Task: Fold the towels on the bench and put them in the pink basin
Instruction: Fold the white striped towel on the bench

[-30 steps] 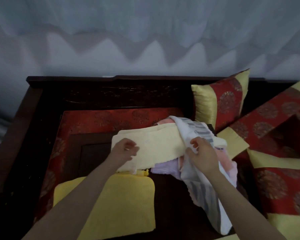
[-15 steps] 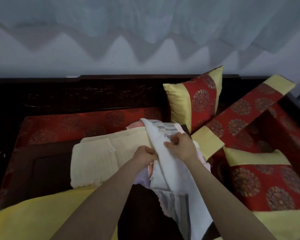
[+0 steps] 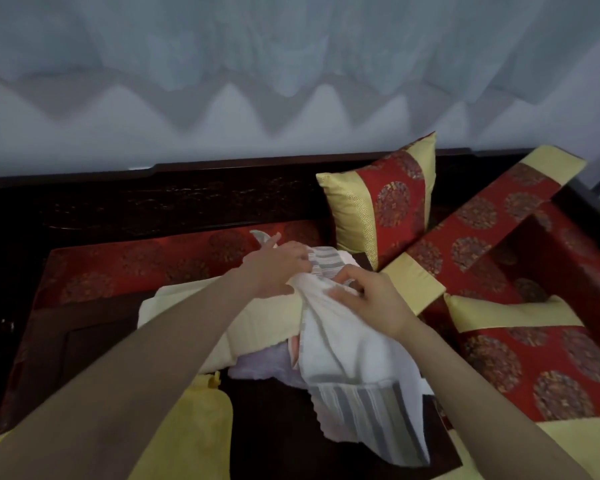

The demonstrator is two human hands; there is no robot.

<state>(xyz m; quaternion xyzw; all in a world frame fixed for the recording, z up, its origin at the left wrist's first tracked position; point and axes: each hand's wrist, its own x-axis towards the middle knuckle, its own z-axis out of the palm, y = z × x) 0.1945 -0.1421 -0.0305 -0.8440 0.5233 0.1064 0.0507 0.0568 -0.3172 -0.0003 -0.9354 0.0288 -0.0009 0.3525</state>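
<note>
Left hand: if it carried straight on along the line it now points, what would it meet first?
The left hand points up and right, with its fingers on the striped towel. Past the towel's far end, the upright red-and-gold cushion looks to be next, though depth is unclear.

Two hands (image 3: 274, 268) (image 3: 371, 299), five towels (image 3: 354, 358) (image 3: 257, 323) (image 3: 264, 367) (image 3: 194, 431) (image 3: 293, 348), three cushions (image 3: 385, 206) (image 3: 471, 220) (image 3: 534, 368)
</note>
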